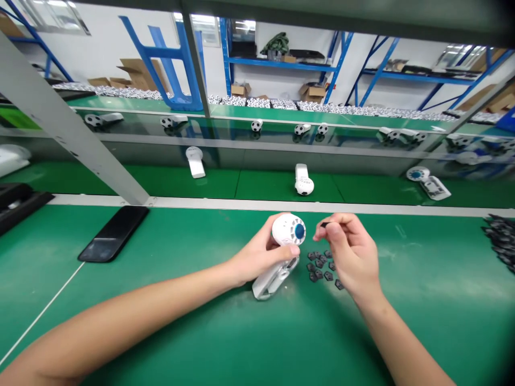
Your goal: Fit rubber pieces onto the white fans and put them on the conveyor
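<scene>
The gadget (285,229) is in my left hand (261,258). My fingers go round the back of it and my thumb lies across the front, just under the round head, so that hand is closed around it. Its long way runs on a slant: the head is up and to the right, and the handle (269,285) goes down and left, back toward me. I can't tell if the bottom end touches the counter (193,338).

My right hand (354,252) is just to the right of the head. Thumb and finger are pinched on one small black piece (325,224), and the other fingers are curled in. The piece is about level with the head, with a small gap between them. The blue middle (300,231) of the head looks out to the right, toward that piece. I can't see which face of the piece is up.

Just under my right hand, more black bits (329,276) lie loose on the counter. Farther right is a big black heap (502,241). Well off to the left is a phone (115,233). Past the white rail (241,203), more white gadgets (195,162) lie spread out on a green strip (261,185). Way back stands a blue shelf (281,64).
</scene>
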Motion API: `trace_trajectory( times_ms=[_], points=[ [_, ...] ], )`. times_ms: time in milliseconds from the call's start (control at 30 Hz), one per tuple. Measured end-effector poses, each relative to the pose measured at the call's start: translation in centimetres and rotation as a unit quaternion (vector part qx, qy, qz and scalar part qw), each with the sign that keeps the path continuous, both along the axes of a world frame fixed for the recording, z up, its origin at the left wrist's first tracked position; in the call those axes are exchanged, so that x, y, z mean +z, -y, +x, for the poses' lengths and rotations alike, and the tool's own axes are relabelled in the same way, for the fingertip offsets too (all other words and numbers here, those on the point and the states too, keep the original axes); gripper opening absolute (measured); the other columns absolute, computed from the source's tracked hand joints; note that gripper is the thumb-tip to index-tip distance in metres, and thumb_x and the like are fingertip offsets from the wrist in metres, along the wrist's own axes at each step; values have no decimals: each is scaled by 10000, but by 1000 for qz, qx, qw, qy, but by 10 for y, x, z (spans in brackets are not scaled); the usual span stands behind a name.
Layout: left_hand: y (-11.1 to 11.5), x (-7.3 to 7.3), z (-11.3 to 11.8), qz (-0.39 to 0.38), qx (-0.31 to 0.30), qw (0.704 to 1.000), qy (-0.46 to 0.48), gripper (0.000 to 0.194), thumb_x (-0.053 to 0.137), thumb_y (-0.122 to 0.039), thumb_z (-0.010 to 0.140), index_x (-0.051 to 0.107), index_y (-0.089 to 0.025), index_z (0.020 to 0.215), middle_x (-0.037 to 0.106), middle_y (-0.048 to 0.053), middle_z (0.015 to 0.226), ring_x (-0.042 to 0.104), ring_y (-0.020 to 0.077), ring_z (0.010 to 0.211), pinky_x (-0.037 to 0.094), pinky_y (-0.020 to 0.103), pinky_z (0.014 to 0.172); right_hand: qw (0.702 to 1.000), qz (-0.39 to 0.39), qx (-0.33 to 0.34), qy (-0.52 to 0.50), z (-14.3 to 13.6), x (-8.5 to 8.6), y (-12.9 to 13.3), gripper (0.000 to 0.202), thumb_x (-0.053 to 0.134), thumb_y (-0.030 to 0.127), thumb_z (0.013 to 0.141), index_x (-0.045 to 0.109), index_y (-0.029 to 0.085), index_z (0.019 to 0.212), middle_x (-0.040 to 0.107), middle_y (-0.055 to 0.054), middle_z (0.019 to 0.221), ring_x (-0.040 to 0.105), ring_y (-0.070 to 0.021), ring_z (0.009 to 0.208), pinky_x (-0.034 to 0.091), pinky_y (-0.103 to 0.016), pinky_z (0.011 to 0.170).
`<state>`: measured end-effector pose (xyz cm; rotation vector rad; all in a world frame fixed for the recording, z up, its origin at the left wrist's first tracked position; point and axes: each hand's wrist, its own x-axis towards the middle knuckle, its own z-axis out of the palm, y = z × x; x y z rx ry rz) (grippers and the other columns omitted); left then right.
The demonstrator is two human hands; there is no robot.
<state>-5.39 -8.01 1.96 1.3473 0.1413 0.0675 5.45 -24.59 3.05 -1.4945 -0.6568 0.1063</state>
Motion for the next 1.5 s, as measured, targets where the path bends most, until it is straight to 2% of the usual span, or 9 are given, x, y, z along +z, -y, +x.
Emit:
trace_trajectory(
  times_ms=[100,200,333,567,767,967,1267,1367,1500],
  points=[
    [-10,-11,10,-24,22,998,-61,573,801,-481,834,499,-240,1258,676,42,1013,689,194,809,549,304,700,989,-91,89,-81,-8,4,0,297,766,512,905,674,229,910,760,-57,812,741,-241,761,629,-379,744],
    [-16,-25,14,-25,39,994,-102,440,587,-585,957,502,-259,1241,636,-2,875,651,171,661,496,272,569,974,-152,136,-103,-14,1,-5,312,773,527,887,710,223,914,801,-72,869,774,-275,850,642,-401,807],
    [-18,-32,15,20,37,994,-98,422,515,-578,995,519,-300,1313,615,-24,856,617,157,664,454,243,542,966,-212,137,-53,-10,-6,-8,273,734,505,923,724,233,941,802,-58,898,769,-267,868,626,-380,806],
    [-20,-24,10,144,38,986,-79,478,421,-618,1034,540,-262,1330,661,33,1000,620,200,856,462,291,697,959,-257,119,2,-7,-13,-8,223,709,469,948,700,247,927,796,-33,881,758,-239,789,582,-326,722],
    [-19,-25,5,224,11,974,-32,687,724,-630,867,460,-209,1342,624,69,1101,587,227,938,455,314,767,953,-275,114,57,-2,-24,-10,224,670,421,953,598,246,833,743,-11,782,690,-205,678,518,-288,620],
    [-21,-31,4,229,5,973,-11,667,685,-640,897,438,-196,1329,590,67,1086,558,221,937,447,319,770,947,-288,103,101,-2,-31,-9,260,615,429,987,534,251,815,681,20,720,604,-165,593,442,-265,572],
    [-20,-27,4,247,4,969,-9,646,674,-609,920,431,-175,1333,586,61,1056,555,217,921,450,335,775,929,-315,115,154,2,-33,-9,206,587,339,1008,528,240,838,642,31,749,536,-150,628,379,-265,599],
    [-20,-28,3,232,3,973,-4,651,692,-596,914,435,-177,1341,586,48,1035,548,201,894,453,331,771,925,-325,127,153,-2,-27,-11,197,565,331,1021,531,241,849,640,30,766,530,-152,637,375,-270,601],
    [-22,-29,6,134,16,991,-3,657,779,-536,862,479,-192,1335,604,40,1061,575,184,904,474,307,778,919,-334,151,146,2,-9,-5,205,497,381,1071,596,252,947,699,9,878,614,-176,749,436,-285,684]
  ],
)
